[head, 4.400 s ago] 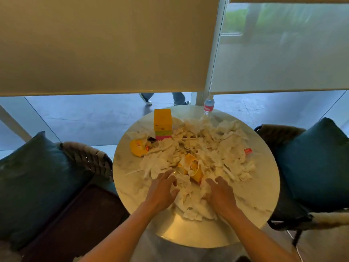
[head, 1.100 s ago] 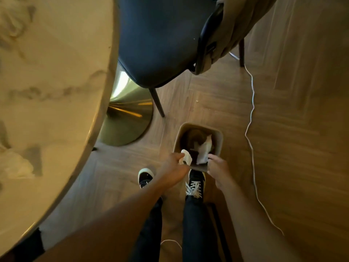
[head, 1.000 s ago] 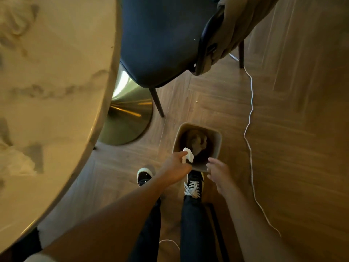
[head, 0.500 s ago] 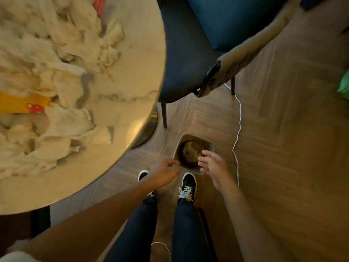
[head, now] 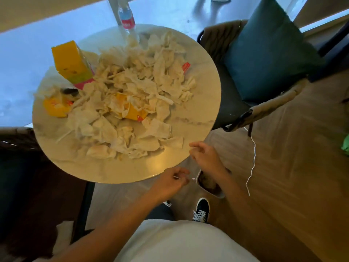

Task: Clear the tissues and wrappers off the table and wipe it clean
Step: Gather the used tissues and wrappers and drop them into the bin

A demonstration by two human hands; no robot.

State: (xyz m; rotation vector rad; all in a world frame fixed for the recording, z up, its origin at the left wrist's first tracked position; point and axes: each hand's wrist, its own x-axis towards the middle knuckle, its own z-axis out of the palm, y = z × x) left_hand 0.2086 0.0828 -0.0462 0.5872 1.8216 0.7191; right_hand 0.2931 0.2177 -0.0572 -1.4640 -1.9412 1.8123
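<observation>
Round marble table (head: 198, 118), crumpled tissues (head: 132, 103) heaped; yellow carton (head: 70, 62) upright.

This looks like a lounge or café-style seating corner. A round marble-look tabletop (head: 198, 114) sits just ahead of the hands, with a cushioned chair (head: 236, 103) holding a teal pillow (head: 268, 53) to their right, wood-patterned flooring (head: 292, 167) beneath, and floor-level window glass (head: 24, 59) beyond the tabletop showing pavement outside. A small waste bin (head: 217, 194) stands on the floor between the hands.
</observation>
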